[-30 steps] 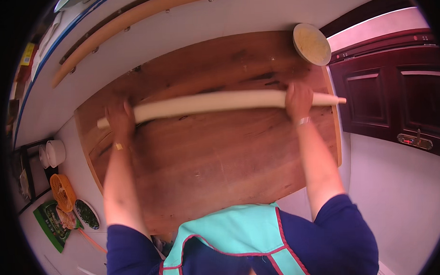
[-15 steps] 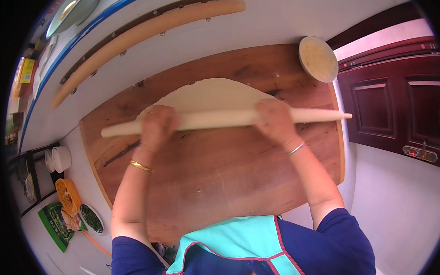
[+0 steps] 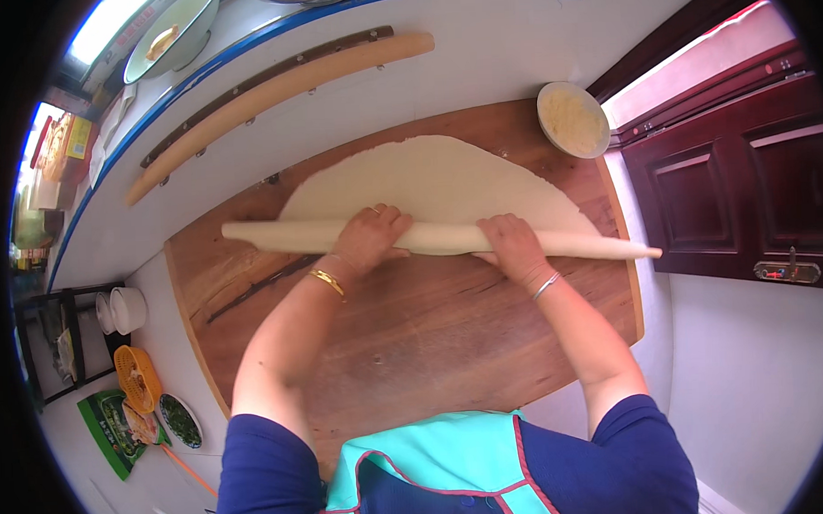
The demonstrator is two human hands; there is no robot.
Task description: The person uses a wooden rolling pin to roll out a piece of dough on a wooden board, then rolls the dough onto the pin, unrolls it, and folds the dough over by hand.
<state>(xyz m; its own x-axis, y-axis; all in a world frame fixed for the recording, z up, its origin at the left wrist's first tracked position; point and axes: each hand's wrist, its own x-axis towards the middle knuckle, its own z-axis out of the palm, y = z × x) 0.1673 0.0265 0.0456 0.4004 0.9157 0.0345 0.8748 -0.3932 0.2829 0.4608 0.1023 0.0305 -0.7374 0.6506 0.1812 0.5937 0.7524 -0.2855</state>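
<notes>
A long pale rolling pin (image 3: 447, 238) lies across a wide, thin sheet of dough (image 3: 436, 179) on the wooden board, its right end closer to me than its left. My left hand (image 3: 373, 236) is closed over the pin left of its middle, knuckles up. To the right, my right hand (image 3: 513, 244) curls over the pin too, thumb on the near side. The sheet spreads out beyond the pin, and a bit of its edge shows just on the near side between my hands. Whether any dough is wrapped round the pin, I cannot tell.
A bowl of pale yellow meal (image 3: 573, 120) stands at the board's far right corner. Another long rolling pin (image 3: 279, 94) rests on a wall rack. A dark red door (image 3: 735, 173) is at right. A yellow basket (image 3: 138, 379) and a dish of greens (image 3: 181, 421) sit at left.
My hands have come closer together along the rolling pin, mostly the left one moving right. The pin now slants, right end nearer me. More of the dough sheet shows beyond it.
</notes>
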